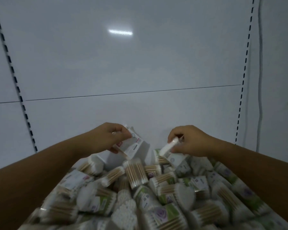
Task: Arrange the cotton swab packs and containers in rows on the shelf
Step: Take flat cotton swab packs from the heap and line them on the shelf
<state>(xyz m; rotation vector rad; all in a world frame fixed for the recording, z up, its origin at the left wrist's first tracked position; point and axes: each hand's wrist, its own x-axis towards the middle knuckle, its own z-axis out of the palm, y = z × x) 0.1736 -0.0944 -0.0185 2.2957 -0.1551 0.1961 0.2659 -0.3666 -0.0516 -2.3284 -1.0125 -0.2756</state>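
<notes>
A heap of cotton swab packs and clear containers (pixel 140 193) fills the lower middle of the view, lying at all angles, wooden sticks and white tips showing. My left hand (pixel 106 138) grips a white labelled pack (pixel 133 145) by its upper edge, lifted just above the far end of the heap. My right hand (pixel 189 140) pinches another swab pack (pixel 166 149) by its white end, tilted down to the left and touching the packs beneath. Both forearms reach in from the bottom corners.
A white shelf back panel (pixel 123 63) rises behind the heap, with a thin horizontal seam (pixel 140 92) across it. Slotted uprights (pixel 15 80) run along the left and along the right (pixel 244 63). A bare strip of white surface (pixel 156 127) lies between my hands and the panel.
</notes>
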